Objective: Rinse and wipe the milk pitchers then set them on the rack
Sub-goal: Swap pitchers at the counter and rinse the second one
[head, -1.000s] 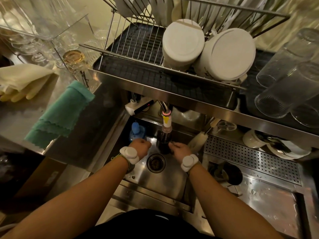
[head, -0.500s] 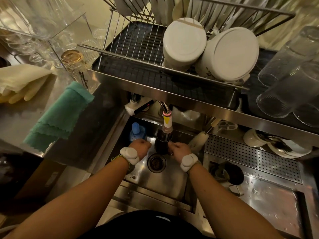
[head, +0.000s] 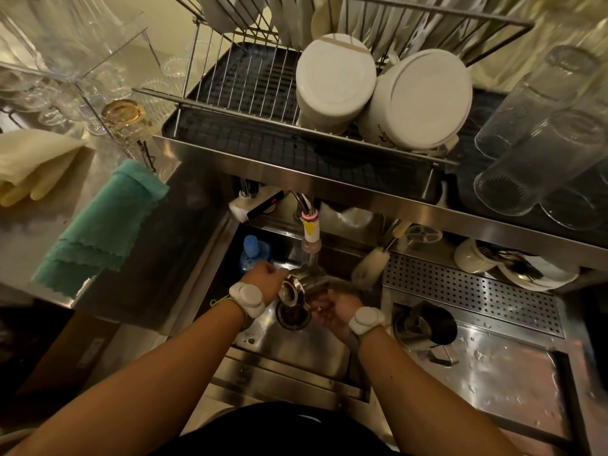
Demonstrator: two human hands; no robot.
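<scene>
Pitcher (head: 301, 286) now tipped sideways under the tap (head: 311, 227), left hand (head: 263, 279) clamped on it, right hand (head: 332, 309) gripped its handle.

Dim, warm light falls on a steel worktop (head: 513, 373) wet with droplets. A steel shelf (head: 329, 189) spans above it, against a pale wall (head: 171, 14).

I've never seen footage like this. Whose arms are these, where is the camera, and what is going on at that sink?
No machine here: a person wears a camera on the head, looking down at their own arms. Both wrists carry white bands. The left hand and right hand hold a steel milk pitcher, tipped over the sink drain below the tap. A second pitcher waits on the counter at right. Above sits the dish rack with white containers; a teal cloth lies at left.
</scene>
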